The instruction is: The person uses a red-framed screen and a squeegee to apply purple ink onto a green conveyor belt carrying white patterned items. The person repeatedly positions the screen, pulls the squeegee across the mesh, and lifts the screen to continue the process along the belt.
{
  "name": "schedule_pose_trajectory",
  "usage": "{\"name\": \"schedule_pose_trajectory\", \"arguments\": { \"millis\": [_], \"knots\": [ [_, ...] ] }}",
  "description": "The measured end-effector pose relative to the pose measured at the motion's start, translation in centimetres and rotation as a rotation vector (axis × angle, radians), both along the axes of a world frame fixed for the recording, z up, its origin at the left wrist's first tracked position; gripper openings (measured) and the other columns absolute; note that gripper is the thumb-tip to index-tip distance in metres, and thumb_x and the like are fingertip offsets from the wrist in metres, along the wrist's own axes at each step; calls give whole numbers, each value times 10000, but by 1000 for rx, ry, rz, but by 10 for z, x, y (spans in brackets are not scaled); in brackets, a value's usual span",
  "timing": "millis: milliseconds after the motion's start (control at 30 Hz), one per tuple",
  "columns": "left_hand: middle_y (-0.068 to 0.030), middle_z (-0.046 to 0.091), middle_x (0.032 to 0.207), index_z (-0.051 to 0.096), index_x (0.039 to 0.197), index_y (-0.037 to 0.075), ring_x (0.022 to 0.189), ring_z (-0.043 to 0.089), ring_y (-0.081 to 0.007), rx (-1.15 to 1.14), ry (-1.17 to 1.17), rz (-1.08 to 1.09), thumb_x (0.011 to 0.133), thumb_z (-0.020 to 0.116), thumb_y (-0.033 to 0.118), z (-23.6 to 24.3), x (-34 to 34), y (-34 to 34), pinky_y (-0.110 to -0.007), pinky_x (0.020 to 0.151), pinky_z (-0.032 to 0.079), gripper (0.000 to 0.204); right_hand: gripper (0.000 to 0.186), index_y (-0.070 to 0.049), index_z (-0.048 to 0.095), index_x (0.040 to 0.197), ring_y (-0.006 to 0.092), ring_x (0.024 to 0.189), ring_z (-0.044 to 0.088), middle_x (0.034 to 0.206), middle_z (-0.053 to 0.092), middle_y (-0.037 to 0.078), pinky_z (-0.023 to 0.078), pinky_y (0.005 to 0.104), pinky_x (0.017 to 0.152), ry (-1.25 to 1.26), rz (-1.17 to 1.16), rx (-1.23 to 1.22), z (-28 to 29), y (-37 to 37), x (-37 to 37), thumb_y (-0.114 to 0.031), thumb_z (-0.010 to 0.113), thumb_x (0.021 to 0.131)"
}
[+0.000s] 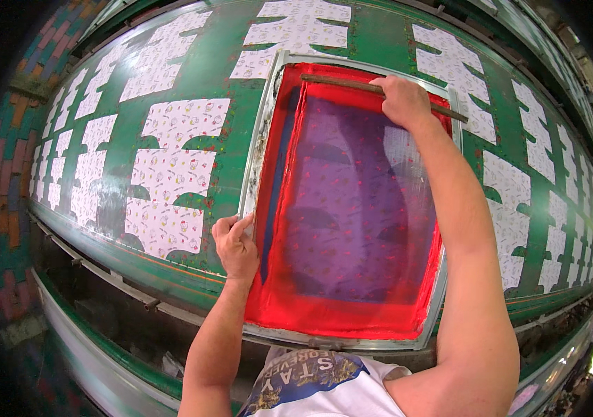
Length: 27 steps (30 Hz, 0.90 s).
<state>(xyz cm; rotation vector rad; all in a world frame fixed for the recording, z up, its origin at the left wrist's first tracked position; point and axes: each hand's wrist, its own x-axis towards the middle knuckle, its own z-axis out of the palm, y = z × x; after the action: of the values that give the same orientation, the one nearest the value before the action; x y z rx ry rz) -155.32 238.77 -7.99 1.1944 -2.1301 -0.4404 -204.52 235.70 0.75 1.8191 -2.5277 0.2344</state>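
Note:
In front of me a screen printing frame with pale metal sides lies over the green table. Red ink covers the border of its mesh, and printed pieces show through the purple-looking middle. My right hand is closed around a long, thin squeegee, which lies crosswise near the far end of the screen. One squeegee end reaches past the frame's right side. At the frame's left side, my left hand grips the edge with fingers curled; part of that grip is hidden.
White patterned cut pieces lie in rows along the long green table, left and right of the frame. A metal rail runs along the near table edge. Brick-like paving shows at far left.

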Motion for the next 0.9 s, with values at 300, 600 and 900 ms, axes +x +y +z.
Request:
{"name": "schedule_pose_trajectory", "arguments": {
  "millis": [300, 600, 900],
  "knots": [
    [-128, 684, 1087, 844, 1150, 142, 1098, 644, -353, 19, 27, 8, 913, 627, -99, -3, 0, -1, -476, 1018, 511, 401, 393, -174, 816, 1210, 423, 1133, 756, 1143, 816, 186, 599, 560, 961, -141, 103, 150, 10, -11, -26, -82, 612, 887],
    [-122, 691, 1087, 856, 1127, 157, 1090, 650, -345, -7, -8, -14, 934, 636, -61, -10, 6, -6, -482, 1018, 515, 365, 427, -187, 812, 1255, 431, 1151, 756, 1195, 807, 202, 595, 565, 995, -189, 105, 317, 32, 54, 48, -94, 617, 886],
    [-103, 722, 1088, 865, 1127, 173, 1107, 661, -335, 24, 16, 1, 956, 639, -24, -9, 7, -6, -465, 1051, 512, 346, 462, -218, 828, 1250, 411, 1083, 785, 1120, 822, 189, 624, 570, 953, -177, 127, 303, 43, 184, 186, -88, 649, 845]
  ]
}}
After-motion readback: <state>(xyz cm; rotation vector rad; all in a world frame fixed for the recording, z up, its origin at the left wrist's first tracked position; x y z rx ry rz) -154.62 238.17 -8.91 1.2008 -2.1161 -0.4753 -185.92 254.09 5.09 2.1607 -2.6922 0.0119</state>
